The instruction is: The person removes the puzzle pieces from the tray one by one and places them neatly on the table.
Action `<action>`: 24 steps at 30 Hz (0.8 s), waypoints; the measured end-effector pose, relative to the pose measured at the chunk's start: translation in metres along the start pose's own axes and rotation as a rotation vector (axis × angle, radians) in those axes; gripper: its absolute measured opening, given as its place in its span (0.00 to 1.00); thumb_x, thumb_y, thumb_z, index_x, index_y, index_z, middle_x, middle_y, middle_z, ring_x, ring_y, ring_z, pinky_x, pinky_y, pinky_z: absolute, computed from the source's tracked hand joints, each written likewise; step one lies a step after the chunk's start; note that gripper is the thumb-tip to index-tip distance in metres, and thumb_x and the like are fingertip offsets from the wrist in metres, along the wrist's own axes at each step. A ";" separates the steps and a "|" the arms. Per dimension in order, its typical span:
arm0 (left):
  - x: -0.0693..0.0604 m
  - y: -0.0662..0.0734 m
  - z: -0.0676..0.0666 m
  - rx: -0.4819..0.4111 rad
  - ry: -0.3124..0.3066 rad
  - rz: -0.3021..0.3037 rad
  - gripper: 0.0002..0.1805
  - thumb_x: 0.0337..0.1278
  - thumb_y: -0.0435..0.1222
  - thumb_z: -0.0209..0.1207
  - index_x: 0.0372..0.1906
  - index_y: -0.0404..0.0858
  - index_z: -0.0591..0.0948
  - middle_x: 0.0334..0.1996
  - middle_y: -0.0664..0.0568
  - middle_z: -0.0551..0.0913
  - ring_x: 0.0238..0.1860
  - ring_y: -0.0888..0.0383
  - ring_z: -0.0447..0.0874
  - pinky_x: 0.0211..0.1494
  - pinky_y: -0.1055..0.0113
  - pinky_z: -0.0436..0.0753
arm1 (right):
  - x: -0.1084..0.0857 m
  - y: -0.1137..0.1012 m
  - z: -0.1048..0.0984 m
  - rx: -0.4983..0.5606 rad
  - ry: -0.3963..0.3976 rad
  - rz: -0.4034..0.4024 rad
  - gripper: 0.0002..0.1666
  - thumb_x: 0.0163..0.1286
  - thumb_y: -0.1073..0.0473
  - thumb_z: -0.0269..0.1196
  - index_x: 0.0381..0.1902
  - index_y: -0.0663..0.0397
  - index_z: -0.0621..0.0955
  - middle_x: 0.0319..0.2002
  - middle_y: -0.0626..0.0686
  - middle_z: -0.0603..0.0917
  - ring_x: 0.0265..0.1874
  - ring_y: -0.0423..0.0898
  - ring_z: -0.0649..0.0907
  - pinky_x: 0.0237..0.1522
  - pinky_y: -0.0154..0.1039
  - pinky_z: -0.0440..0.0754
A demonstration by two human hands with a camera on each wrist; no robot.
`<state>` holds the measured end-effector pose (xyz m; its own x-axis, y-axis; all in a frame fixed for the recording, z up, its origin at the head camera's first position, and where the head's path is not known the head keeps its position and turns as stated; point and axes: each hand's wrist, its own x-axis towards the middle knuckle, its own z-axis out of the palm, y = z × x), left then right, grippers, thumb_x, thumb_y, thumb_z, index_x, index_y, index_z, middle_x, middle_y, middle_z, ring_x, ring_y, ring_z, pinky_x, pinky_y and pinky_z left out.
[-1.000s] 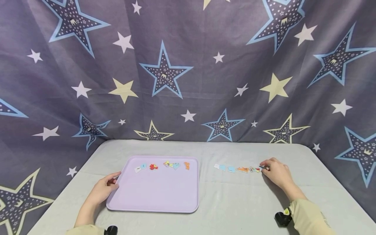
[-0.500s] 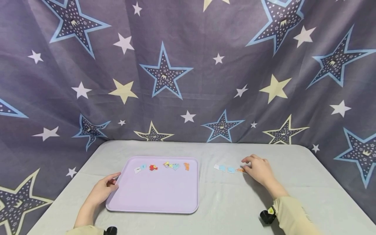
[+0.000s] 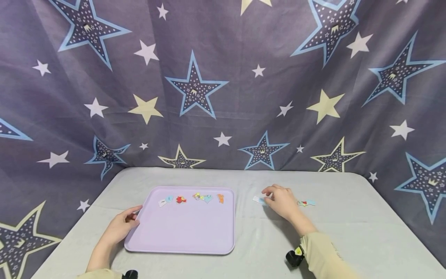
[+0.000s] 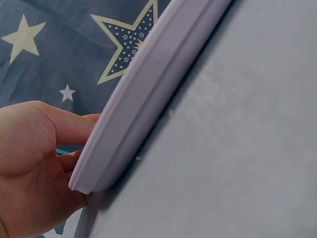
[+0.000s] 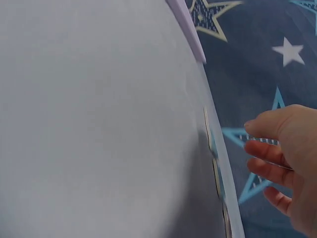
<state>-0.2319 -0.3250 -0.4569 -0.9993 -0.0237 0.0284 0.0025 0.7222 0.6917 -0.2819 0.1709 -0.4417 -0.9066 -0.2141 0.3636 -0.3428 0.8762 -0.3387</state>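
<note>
A lilac tray (image 3: 179,232) lies on the left of the table, gripped at its left edge by my left hand (image 3: 116,230); in the left wrist view the left hand (image 4: 42,163) has its thumb against the tray's side (image 4: 133,94). My right hand (image 3: 283,203) hovers over a row of small flat pieces right of the tray, fingers parted and nothing between them. A white and blue piece (image 3: 257,199) shows left of its fingertips, a red and green piece (image 3: 304,203) and a blue piece (image 3: 311,202) to its right. The middle of the row is hidden. The right wrist view shows the right hand (image 5: 292,158) with relaxed fingers.
Along the tray's far side lie a white piece (image 3: 162,203), a blue piece (image 3: 169,198), a red piece (image 3: 180,199), a colourful cluster (image 3: 202,197) and an orange piece (image 3: 221,198). A star-patterned cloth (image 3: 237,116) hangs behind the grey table (image 3: 258,240).
My right hand has moved left along the row, from its right end to near its left end, uncovering the blue piece there. The left hand stays on the tray.
</note>
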 end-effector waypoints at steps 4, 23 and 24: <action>-0.001 0.001 -0.001 -0.006 -0.004 -0.001 0.27 0.51 0.29 0.55 0.59 0.27 0.68 0.36 0.46 0.75 0.32 0.62 0.69 0.34 0.72 0.70 | 0.004 -0.016 0.008 0.031 0.007 -0.033 0.10 0.54 0.57 0.64 0.36 0.46 0.83 0.30 0.44 0.81 0.29 0.39 0.77 0.42 0.47 0.69; -0.001 0.003 -0.001 -0.003 -0.006 0.001 0.27 0.51 0.28 0.55 0.59 0.26 0.68 0.35 0.45 0.75 0.32 0.61 0.69 0.34 0.72 0.70 | 0.023 -0.084 0.044 0.070 -0.010 -0.122 0.11 0.53 0.51 0.65 0.34 0.46 0.83 0.30 0.45 0.80 0.34 0.45 0.77 0.42 0.47 0.68; -0.001 0.003 -0.001 -0.002 -0.007 0.003 0.27 0.51 0.28 0.55 0.59 0.26 0.67 0.35 0.45 0.75 0.32 0.61 0.69 0.34 0.72 0.70 | 0.024 -0.087 0.045 0.066 -0.015 -0.122 0.11 0.53 0.51 0.65 0.34 0.47 0.83 0.30 0.45 0.80 0.34 0.45 0.77 0.42 0.47 0.69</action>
<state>-0.2312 -0.3235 -0.4543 -0.9995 -0.0171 0.0256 0.0054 0.7211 0.6928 -0.2846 0.0698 -0.4426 -0.8605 -0.3247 0.3926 -0.4661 0.8128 -0.3494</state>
